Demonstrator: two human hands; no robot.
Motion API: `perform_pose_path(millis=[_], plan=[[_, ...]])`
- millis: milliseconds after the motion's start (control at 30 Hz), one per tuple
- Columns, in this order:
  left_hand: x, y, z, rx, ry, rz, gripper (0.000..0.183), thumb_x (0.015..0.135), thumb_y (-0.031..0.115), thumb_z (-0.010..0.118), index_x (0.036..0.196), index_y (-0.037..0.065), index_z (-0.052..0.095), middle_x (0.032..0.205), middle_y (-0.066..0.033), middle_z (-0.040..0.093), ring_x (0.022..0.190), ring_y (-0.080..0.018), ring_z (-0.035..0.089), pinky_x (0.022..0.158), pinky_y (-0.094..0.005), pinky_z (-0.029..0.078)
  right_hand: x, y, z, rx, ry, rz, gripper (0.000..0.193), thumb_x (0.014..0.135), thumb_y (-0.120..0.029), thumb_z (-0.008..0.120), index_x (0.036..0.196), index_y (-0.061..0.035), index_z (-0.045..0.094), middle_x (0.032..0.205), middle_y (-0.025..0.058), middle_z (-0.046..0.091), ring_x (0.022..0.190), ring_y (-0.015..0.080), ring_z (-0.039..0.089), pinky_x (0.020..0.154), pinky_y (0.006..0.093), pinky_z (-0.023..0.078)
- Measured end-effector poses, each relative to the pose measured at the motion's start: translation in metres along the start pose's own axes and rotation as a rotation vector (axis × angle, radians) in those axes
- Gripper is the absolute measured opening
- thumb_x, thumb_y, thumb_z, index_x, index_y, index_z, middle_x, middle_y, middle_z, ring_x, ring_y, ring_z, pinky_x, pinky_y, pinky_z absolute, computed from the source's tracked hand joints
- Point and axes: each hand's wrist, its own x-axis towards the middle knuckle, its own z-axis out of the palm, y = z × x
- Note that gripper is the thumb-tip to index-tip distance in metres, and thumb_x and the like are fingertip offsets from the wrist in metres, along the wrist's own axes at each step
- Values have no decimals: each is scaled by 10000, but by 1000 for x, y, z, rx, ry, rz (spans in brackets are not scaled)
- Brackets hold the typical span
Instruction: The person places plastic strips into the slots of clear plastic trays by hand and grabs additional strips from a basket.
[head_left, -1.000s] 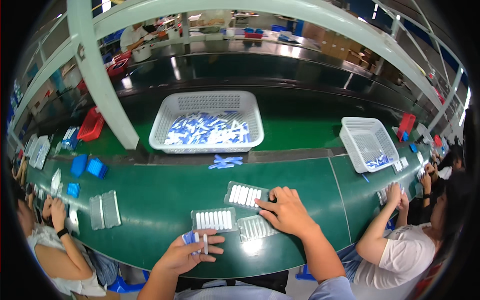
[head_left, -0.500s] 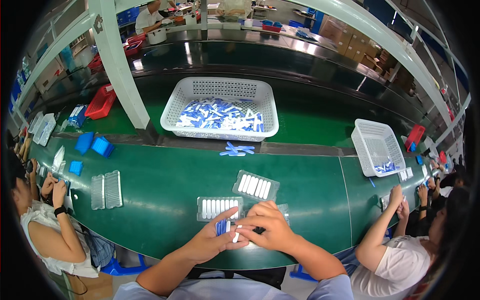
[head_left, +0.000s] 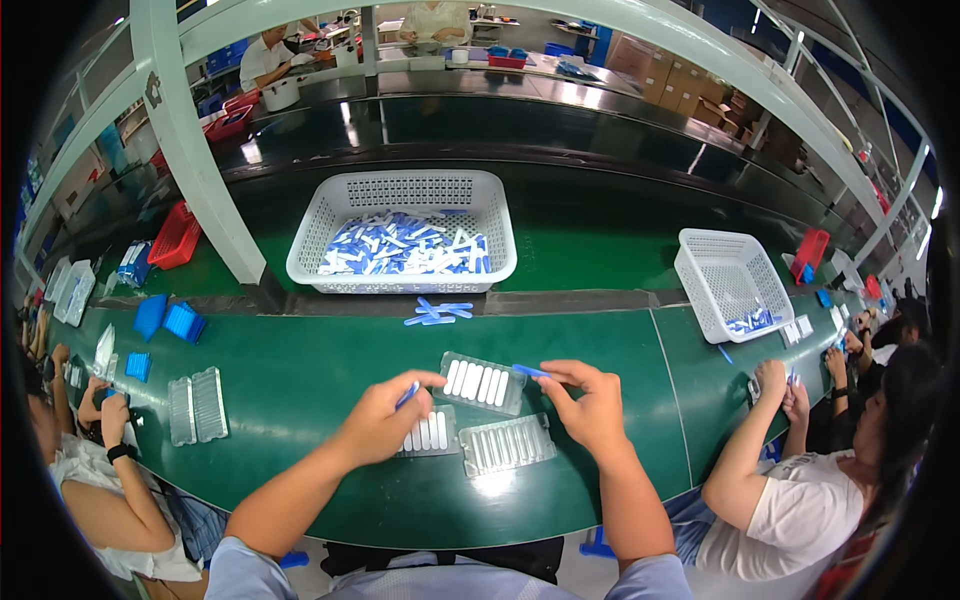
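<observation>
My left hand (head_left: 385, 418) is closed round a small flat blue stick (head_left: 407, 395); whether more are tucked in the palm is hidden. Between thumb and fingers of my right hand (head_left: 590, 400), another flat blue stick (head_left: 528, 371) is pinched, its tip over the far tray's right end. That far clear plastic tray (head_left: 515, 395) has several white sticks (head_left: 477, 382) side by side in its slots. A second clear tray (head_left: 448, 443), also with white sticks, lies partly under my left hand. Nearest me is a third clear tray (head_left: 510, 447), whose slots show no white sticks.
A white basket (head_left: 400, 285) of blue and white sticks stands beyond, with several loose blue sticks (head_left: 437, 312) before it. Another white basket (head_left: 730, 270) is at right. Clear trays (head_left: 198, 405) lie at left. Co-workers sit on both sides; a metal post (head_left: 195, 140) rises at left.
My hands have moved apart; the right now holds a blue stick out to the right. The third tray, mostly covered before, now shows in full. The whole view has shifted slightly.
</observation>
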Motion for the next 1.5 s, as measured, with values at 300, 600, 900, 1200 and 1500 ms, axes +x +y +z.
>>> perform_pose_path(millis=[300, 600, 900, 1200, 1500], plan=[[36, 5, -1, 1208, -7, 302, 356, 855, 188, 624, 1205, 161, 681, 890, -153, 732, 785, -356, 691, 690, -478, 539, -8, -6, 16, -660, -142, -452, 59, 782, -172, 772, 822, -129, 766, 724, 4, 648, 687, 217, 588, 696, 371, 412], [23, -3, -7, 1281, -57, 361, 423, 814, 177, 668, 1236, 173, 686, 940, -123, 745, 795, -326, 702, 682, -438, 558, -8, 1, 8, -543, -350, -309, 217, 817, -262, 767, 954, -95, 769, 730, 26, 631, 721, 229, 610, 712, 372, 421], [35, 11, 18, 1375, -164, 343, 439, 808, 186, 699, 1247, 180, 678, 907, -123, 737, 767, -306, 703, 647, -415, 550, 0, -4, 14, -490, -236, -391, 318, 823, -261, 746, 1100, -107, 722, 1053, 41, 612, 1029, 257, 554, 899, 401, 405], [12, -12, 19, 266, -228, 293, 306, 957, 185, 648, 1239, 67, 641, 932, -47, 690, 742, -171, 622, 527, -337, 473, 5, 2, 4, -450, -73, -414, 236, 827, -188, 726, 1043, -93, 726, 1051, 44, 641, 1030, 259, 572, 941, 417, 394], [-47, -26, 34, -1000, -338, -324, 511, 1036, 105, 492, 1517, 14, 346, 1270, -115, 602, 1102, -239, 638, 814, -307, 520, -21, -29, 35, -96, -259, -546, 180, 790, -110, 740, 969, -89, 749, 929, 28, 688, 862, 217, 603, 835, 367, 397]])
